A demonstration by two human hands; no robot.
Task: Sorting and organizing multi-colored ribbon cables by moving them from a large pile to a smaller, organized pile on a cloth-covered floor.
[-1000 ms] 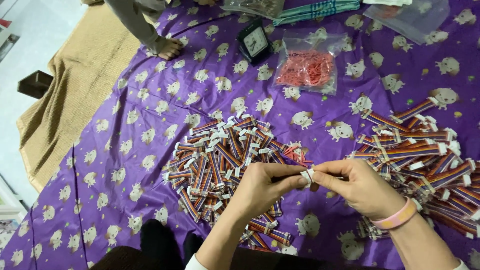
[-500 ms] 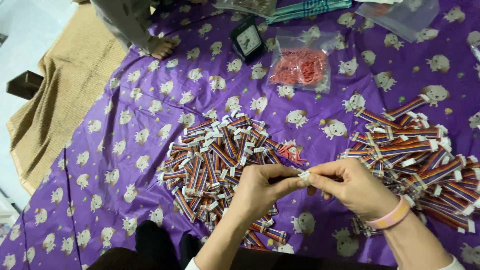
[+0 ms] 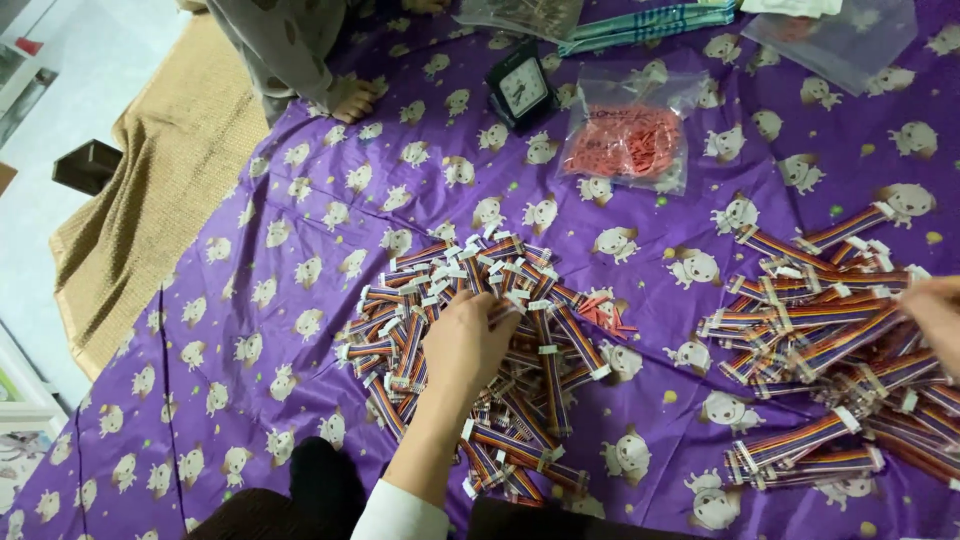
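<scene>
1. While the left hand (image 3: 468,345) is down on top of the middle pile of striped ribbon cables (image 3: 470,345), its fingers are curled loosely into the bundles. Whether it's really pinching one is impossible to say from this angle.
2. That pile sits on the purple sheet with little cartoon animals (image 3: 300,230), just in front of the person's knees, with the cables fanned out in all directions.
3. Over at the right edge, the right hand (image 3: 935,310) is only partly in shot. It's touching the second heap of cables (image 3: 830,360), but whether it's spread out or gripping is anyone's guess, since most of it is cut off.
4. The two heaps lie well apart, bare sheet between them, plus a few loose red bits (image 3: 605,312) just beside the middle pile.
5. Further up the sheet there's a clear bag of red pieces (image 3: 630,140) with a small black clock (image 3: 520,90) right next to it.
6. Top left, another person's bare foot (image 3: 350,100) rests on the sheet's edge, near a tan blanket (image 3: 160,200).
</scene>
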